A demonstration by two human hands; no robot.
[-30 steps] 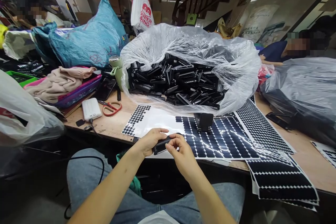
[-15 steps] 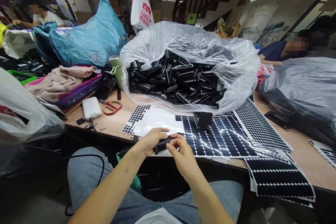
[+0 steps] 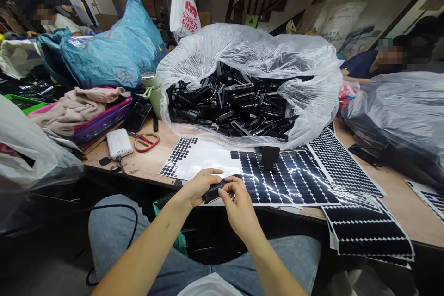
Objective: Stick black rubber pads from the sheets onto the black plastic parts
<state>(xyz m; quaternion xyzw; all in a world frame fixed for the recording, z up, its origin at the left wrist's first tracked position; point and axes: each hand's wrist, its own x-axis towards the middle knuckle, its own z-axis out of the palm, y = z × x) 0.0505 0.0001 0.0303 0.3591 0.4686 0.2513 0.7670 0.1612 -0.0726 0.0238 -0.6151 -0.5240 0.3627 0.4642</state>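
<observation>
Just over the table's front edge, my left hand [image 3: 200, 188] is closed around a flat black plastic part [image 3: 212, 191] with a ridged-looking surface. My right hand [image 3: 236, 195] pinches the same part at its right end, thumb and fingers together; any small piece between them is hidden. Under and beyond the hands lies a white backing sheet [image 3: 210, 157] with rows of black stickers [image 3: 287, 180], partly peeled bare on its left. A black folding stand [image 3: 268, 158] stands upright on the sheet.
A big clear plastic bag [image 3: 312, 101] full of black parts [image 3: 239, 97] sits behind the sheet. More sticker sheets [image 3: 371, 231] overhang the front edge at right. Red-handled scissors [image 3: 147, 143], a white power bank [image 3: 119, 143] and a green bottle [image 3: 152, 95] stand left. Two people sit farther off.
My hands stay on the black part in nearly the same place, with the right fingers shifted only slightly. The whole view has drifted a little.
</observation>
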